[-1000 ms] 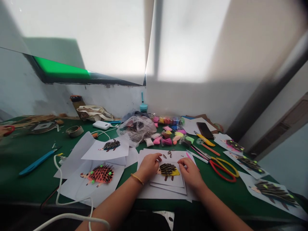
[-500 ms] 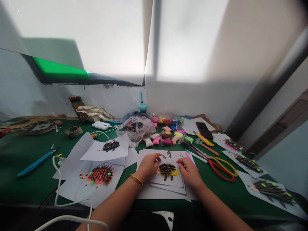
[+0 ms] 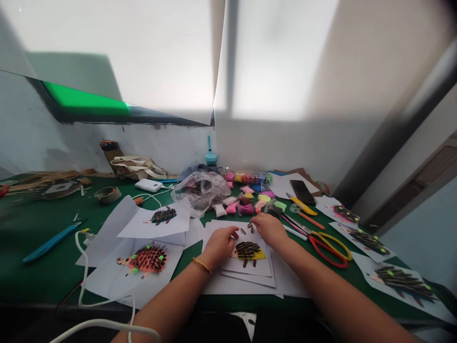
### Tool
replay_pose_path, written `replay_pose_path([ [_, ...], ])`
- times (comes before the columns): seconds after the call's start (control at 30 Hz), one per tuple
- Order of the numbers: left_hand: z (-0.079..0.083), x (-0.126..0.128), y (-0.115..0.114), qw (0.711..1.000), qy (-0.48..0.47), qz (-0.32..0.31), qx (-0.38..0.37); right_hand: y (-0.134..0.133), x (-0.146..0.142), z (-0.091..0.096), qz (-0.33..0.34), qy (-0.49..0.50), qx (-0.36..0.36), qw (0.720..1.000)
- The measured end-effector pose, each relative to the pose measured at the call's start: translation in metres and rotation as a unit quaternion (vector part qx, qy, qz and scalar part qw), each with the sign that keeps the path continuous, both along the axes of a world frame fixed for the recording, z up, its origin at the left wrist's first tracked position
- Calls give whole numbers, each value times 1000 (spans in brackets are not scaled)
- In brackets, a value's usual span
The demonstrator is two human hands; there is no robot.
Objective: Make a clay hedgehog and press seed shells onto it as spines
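A hedgehog picture (image 3: 249, 251) with a yellow body and rows of dark sunflower seeds as spines lies on a stack of white paper before me. My left hand (image 3: 222, 244) rests at its left edge, fingers curled and tips together; what they hold, if anything, is hidden. Above the picture, my right hand (image 3: 270, 229) reaches in from the right, thumb and forefinger pinched at the loose seeds. One seed there is covered by the fingertips. A few loose sunflower seeds (image 3: 243, 231) lie on the paper just below and left of them.
Scissors (image 3: 330, 245), a yellow cutter (image 3: 303, 206) and a phone (image 3: 302, 192) lie to the right, beside finished hedgehog pictures (image 3: 403, 281). Coloured clay packets (image 3: 245, 208) and a plastic bag (image 3: 202, 190) are behind. Leftward lie more pictures (image 3: 146, 261), a blue knife (image 3: 50, 244) and a white cable (image 3: 83, 281).
My right hand has moved from the picture's right side up and left to the loose seeds, and now covers one of them. My left hand stays in place.
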State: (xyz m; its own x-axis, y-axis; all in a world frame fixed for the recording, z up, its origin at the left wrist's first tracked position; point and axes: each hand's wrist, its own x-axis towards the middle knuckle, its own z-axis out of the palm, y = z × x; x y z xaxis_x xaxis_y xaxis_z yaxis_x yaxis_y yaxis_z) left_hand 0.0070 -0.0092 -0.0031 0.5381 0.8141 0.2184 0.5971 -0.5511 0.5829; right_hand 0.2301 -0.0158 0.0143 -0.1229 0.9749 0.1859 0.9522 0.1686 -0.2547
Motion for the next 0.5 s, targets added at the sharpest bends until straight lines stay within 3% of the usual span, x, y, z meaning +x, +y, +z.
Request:
replay_pose_path([
  [0.2, 4, 1, -2, 1000, 10, 3, -8, 25, -7, 0, 81, -40, 0, 996],
  [0.37, 6, 1, -3, 1000, 13, 7, -10, 22, -3, -1, 50, 7, 33, 998],
  [0.5, 5, 1, -3, 1000, 11, 8, -14, -2, 2, 2, -6, 95, 60, 994],
])
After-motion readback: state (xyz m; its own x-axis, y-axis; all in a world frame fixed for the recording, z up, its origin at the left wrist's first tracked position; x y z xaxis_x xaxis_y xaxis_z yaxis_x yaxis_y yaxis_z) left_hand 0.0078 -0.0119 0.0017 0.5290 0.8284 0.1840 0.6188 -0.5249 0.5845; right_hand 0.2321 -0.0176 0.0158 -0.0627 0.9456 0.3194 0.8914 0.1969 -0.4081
